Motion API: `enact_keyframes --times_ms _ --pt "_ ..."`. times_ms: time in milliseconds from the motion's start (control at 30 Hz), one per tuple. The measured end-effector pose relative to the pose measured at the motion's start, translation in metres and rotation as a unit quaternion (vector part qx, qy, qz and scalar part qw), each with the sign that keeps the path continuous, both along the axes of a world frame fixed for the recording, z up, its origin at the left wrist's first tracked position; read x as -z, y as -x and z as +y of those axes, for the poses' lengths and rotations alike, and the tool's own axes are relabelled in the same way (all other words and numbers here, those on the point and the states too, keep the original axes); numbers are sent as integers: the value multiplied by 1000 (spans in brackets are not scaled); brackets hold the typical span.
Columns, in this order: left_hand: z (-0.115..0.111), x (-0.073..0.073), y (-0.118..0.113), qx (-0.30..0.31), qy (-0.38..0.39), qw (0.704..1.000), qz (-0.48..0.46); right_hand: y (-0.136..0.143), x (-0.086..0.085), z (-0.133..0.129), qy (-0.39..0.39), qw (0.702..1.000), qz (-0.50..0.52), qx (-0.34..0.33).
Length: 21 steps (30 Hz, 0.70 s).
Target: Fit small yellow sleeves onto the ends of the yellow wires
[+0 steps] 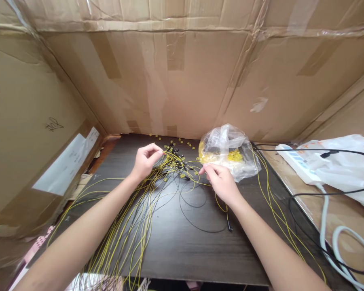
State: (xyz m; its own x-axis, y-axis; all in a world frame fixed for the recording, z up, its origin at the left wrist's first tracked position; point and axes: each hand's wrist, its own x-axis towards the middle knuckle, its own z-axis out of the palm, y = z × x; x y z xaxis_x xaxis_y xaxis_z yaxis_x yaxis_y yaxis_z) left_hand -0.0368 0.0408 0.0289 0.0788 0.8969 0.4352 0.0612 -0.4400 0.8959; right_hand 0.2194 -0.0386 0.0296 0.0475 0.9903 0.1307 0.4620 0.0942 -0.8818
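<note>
My left hand [147, 161] is closed in a pinch on a thin yellow wire, just left of a cluster of small black connectors [179, 162]. My right hand [221, 180] also pinches yellow wire, between thumb and forefinger. Loops of that wire [195, 174] curve between the two hands. Below my right hand, a yellow wire runs down to a black cylindrical end piece [229, 226]. Many yellow and black wires [121, 230] fan from the cluster towards the near left edge. Small yellow pieces [190, 144] lie scattered around the connectors.
Behind my right hand, a clear plastic bag [226, 139] holds yellow pieces. Cardboard walls [182, 89] enclose the dark tabletop [182, 250]. To the right are a white power strip [299, 165], a white bag [346, 161] and black cables; more yellow wires [268, 194] run along that side.
</note>
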Motion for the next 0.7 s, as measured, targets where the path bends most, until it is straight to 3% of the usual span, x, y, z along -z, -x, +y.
enact_keyframes --times_ms 67,133,267,400,700 --pt "-6 -2 -4 30 -14 999 44 1 1 0 -10 1000 -17 1" --pt "-8 -2 -7 59 7 998 31 2 3 -1 -12 997 -74 16" --pt "-2 -3 -7 67 89 987 -114 2 6 -2 26 981 -191 35" --pt "6 -8 -3 13 126 967 -219 1 6 -3 25 977 -212 27" --pt "23 -4 11 -174 109 950 -235 2 -4 -4 60 979 -192 32"
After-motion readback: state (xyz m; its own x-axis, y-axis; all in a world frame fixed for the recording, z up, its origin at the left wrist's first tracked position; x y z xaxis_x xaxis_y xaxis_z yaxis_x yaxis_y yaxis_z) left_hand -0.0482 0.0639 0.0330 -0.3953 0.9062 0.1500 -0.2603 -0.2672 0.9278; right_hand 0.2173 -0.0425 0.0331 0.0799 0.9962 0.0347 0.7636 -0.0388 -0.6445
